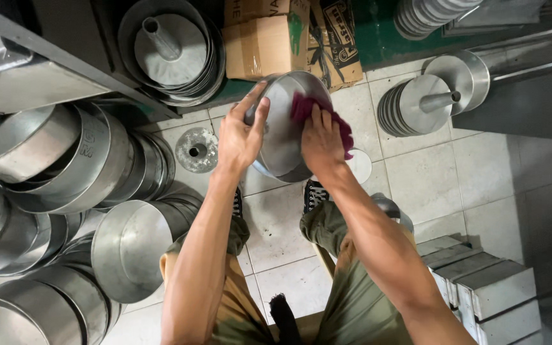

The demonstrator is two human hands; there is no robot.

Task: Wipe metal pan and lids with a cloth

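Steel pan (282, 131) gripped by left hand (237, 137); right hand (321, 144) presses magenta cloth (305, 107) inside.

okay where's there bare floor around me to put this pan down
The widest bare tile floor lies on your right, between the stack of cone discs, the dark wall side and the rectangular tins. A smaller patch lies between your shoes. The left is crowded with stacked round pans. Both hands are on the pan: left hand, right hand with the red cloth.
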